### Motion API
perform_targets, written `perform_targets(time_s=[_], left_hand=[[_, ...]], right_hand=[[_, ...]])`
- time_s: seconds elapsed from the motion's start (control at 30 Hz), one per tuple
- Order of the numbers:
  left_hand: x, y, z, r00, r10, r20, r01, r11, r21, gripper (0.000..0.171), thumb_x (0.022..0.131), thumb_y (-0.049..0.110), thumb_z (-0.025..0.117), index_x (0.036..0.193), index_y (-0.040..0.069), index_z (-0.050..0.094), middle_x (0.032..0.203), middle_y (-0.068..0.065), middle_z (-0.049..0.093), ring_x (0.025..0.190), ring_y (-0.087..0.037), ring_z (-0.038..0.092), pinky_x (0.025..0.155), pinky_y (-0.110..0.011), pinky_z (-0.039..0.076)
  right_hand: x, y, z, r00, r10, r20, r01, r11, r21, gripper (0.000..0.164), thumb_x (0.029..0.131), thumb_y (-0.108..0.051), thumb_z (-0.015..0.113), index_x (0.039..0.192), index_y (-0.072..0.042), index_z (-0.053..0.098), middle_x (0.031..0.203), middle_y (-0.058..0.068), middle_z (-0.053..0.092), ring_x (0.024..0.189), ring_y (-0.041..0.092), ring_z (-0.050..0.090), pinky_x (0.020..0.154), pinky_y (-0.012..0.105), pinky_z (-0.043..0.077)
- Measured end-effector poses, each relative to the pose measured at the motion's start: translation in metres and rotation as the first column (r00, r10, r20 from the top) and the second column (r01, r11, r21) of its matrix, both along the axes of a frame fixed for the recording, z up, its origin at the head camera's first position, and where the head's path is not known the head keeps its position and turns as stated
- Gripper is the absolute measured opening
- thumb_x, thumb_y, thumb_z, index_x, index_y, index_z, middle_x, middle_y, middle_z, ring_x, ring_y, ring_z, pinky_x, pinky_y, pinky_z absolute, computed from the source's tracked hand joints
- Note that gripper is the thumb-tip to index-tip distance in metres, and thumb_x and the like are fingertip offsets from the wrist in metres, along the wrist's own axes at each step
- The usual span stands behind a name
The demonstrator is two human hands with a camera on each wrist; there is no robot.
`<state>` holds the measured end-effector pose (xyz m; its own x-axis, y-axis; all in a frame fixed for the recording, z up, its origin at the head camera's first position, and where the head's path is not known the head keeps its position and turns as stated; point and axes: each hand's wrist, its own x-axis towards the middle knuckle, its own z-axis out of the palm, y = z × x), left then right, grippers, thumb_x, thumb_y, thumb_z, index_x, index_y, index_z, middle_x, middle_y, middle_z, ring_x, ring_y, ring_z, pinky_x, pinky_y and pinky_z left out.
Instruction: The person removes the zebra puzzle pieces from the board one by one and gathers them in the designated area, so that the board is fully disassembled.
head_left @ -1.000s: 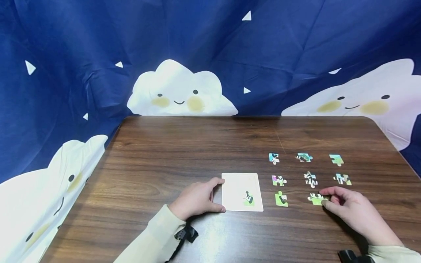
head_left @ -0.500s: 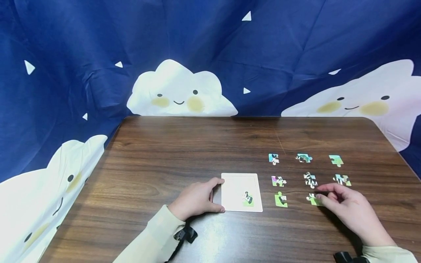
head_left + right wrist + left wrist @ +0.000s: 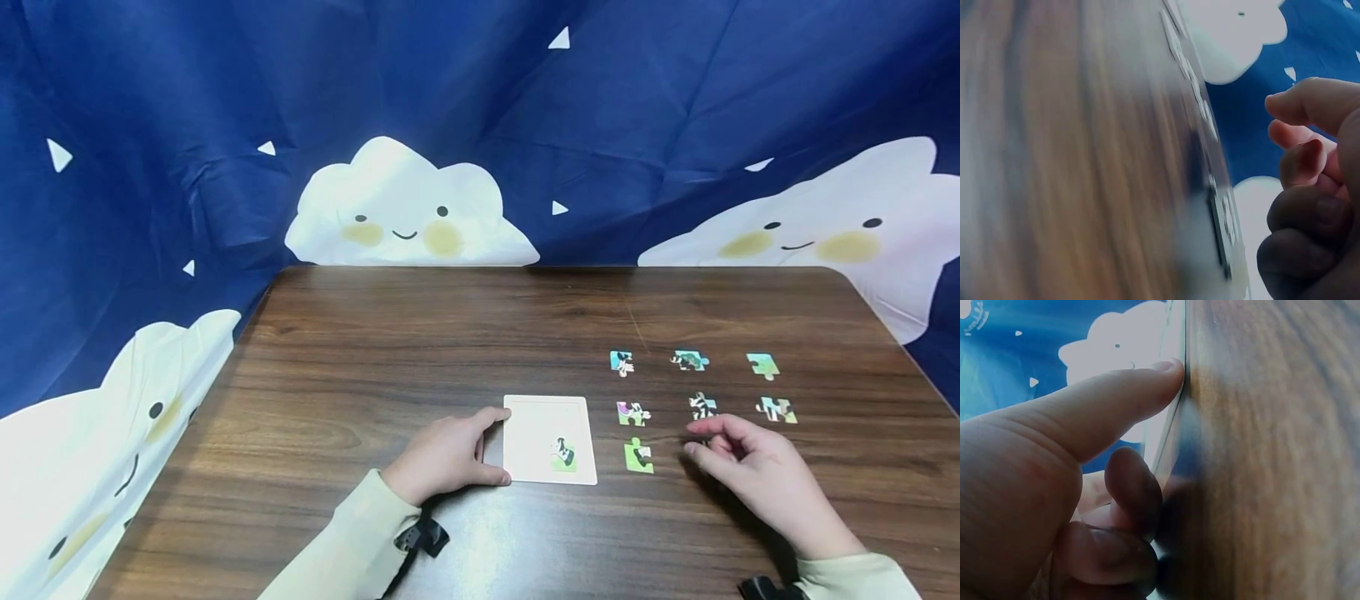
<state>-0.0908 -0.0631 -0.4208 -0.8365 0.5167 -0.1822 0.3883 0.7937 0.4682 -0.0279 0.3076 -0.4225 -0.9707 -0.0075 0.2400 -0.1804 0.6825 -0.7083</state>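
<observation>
A square white puzzle board (image 3: 534,433) lies flat on the table, with a green, black and white piece (image 3: 565,455) in its lower right part. My left hand (image 3: 446,457) touches the board's left edge with thumb and index fingertips, spread apart; its other fingers are curled. To the right, my right hand (image 3: 765,475) hovers low over the loose puzzle pieces, thumb and index apart, nothing between them in the right wrist view. Beneath it the bottom middle piece is almost wholly hidden. Near its fingertips lie the bottom left piece (image 3: 639,456) and the centre piece (image 3: 702,406).
More jigsaw pieces lie in spaced rows: a pink and green one (image 3: 633,414), a grey and white one (image 3: 776,410), and several across the top row, including a blue-green one (image 3: 763,365). A blue cloth with clouds (image 3: 405,204) hangs behind the wooden table (image 3: 360,350).
My right hand has let go of the bottom middle piece's surroundings and shifted left, now covering that piece. My left hand stays at the board.
</observation>
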Motion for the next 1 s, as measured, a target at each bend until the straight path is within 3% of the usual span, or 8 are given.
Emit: perform_targets(time_s=[0.37, 0.73, 1.0], left_hand=[[0.001, 0.000, 0.001, 1.000, 0.012, 0.013, -0.012, 1.000, 0.004, 0.082, 0.074, 0.049, 0.085, 0.145, 0.023, 0.051, 0.064, 0.014, 0.053, 0.056, -0.006, 0.050, 0.055, -0.029, 0.041], [0.002, -0.001, 0.001, 1.000, 0.004, 0.006, -0.004, 1.000, 0.022, 0.081, 0.074, 0.047, 0.085, 0.144, 0.022, 0.052, 0.064, 0.014, 0.053, 0.056, -0.005, 0.049, 0.055, -0.028, 0.041], [0.002, -0.001, 0.003, 1.000, -0.001, 0.003, 0.001, 1.000, 0.023, 0.082, 0.074, 0.046, 0.085, 0.144, 0.021, 0.052, 0.064, 0.014, 0.053, 0.057, -0.005, 0.050, 0.057, -0.028, 0.041]], right_hand=[[-0.008, -0.043, 0.004, 0.989, 0.151, -0.010, -0.151, 0.988, 0.013, 0.017, 0.082, -0.007, 0.080, 0.095, -0.015, 0.072, 0.060, -0.015, 0.041, 0.052, 0.002, 0.039, 0.055, 0.021, 0.036], [-0.012, -0.078, 0.009, 0.967, 0.241, 0.081, -0.244, 0.969, 0.031, 0.013, 0.085, -0.021, 0.079, 0.097, -0.019, 0.073, 0.057, -0.017, 0.037, 0.049, -0.002, 0.035, 0.054, 0.023, 0.039], [-0.019, -0.097, 0.008, 0.941, 0.297, 0.162, -0.312, 0.947, 0.073, 0.020, 0.084, -0.021, 0.078, 0.102, -0.015, 0.072, 0.058, -0.018, 0.040, 0.051, -0.002, 0.038, 0.051, 0.022, 0.036]])
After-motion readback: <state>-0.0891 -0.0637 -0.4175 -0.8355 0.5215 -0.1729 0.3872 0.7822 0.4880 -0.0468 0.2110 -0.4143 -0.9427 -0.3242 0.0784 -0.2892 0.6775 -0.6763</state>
